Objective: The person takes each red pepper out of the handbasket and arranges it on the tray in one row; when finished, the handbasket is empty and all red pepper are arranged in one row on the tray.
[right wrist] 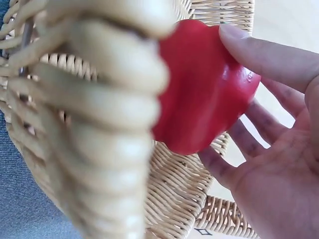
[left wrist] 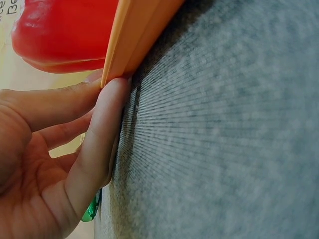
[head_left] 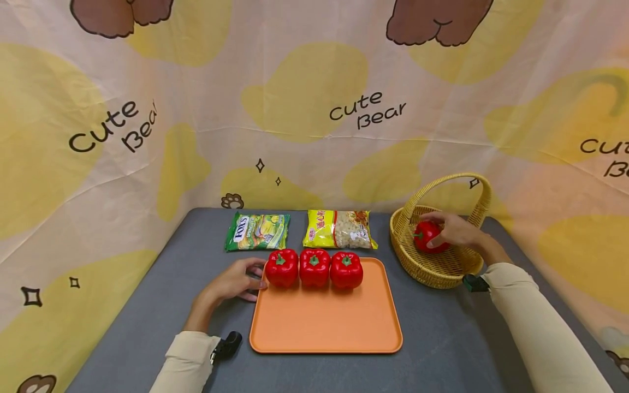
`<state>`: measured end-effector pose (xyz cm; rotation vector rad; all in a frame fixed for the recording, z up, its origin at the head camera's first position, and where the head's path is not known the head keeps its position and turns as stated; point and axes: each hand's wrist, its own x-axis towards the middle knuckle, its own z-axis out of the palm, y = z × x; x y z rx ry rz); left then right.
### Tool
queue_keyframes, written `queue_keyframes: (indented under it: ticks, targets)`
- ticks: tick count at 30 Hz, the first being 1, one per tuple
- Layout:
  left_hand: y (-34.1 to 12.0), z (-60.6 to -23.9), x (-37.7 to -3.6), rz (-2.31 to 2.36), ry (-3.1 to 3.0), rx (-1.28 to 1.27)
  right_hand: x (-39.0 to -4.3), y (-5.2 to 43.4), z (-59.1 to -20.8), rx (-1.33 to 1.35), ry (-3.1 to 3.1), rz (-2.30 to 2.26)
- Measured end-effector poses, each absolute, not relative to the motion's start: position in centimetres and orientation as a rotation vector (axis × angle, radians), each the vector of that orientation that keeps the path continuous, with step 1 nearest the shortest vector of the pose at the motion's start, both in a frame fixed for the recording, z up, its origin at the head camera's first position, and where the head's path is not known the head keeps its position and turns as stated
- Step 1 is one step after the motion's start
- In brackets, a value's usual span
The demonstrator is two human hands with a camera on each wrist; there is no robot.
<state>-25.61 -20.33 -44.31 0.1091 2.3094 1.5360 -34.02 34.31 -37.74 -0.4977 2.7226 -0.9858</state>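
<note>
Right hand (head_left: 454,232) inside the basket (head_left: 432,270), fingers curled round a red pepper (head_left: 426,236); in the right wrist view fingertips (right wrist: 239,40) press on the pepper's top and side, palm open behind it, wicker wall just beside. Basket at the right rear of the grey worktop (head_left: 147,316), handle arched over the hand.

Left hand (head_left: 236,281) flat on the worktop at the left edge of the orange tray (head_left: 324,322), fingers relaxed and nearly straight, gripping nothing. In the left wrist view, fingers (left wrist: 107,129) touching the tray rim, a pepper close above.

Three more peppers in a row along the tray's far edge: left one (head_left: 282,267), middle one (head_left: 314,267), right one (head_left: 346,269), each touching its neighbour, stems up. Left one nearest the left hand's fingertips.

Behind the tray, two snack bags lying flat: a green bag (head_left: 257,231) to the left and a yellow bag (head_left: 339,229) to the right, apart from each other.

Hands well apart, tray between them. Cream sleeves on both arms, a dark wrist device on each. Cloth printed with bears as backdrop.
</note>
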Motion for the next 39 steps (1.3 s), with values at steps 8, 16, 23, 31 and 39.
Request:
queue_keyframes:
  ticks: [8, 16, 23, 31, 39]
  targets:
    - [-20.3, -44.3, -25.6, 1.532, 2.309, 0.11, -33.6, 34.6, -37.3, -0.499, 2.84, -0.918]
    - [-20.2, -44.2, -25.4, 1.524, 2.317, 0.105, -32.3, 35.3, -36.6, -0.485, 2.852, -0.95]
    - [-20.2, -44.1, -25.3, 1.52, 2.327, 0.101, -30.8, 36.1, -36.1, -0.442, 2.898, -0.908]
    - [-20.2, -44.1, -25.4, 1.518, 2.326, 0.107, -28.6, 36.5, -35.9, -0.408, 2.956, -0.929]
    - [-20.1, -44.0, -25.4, 1.51, 2.328, 0.103, -26.2, 36.0, -35.8, -0.41, 2.93, -1.109]
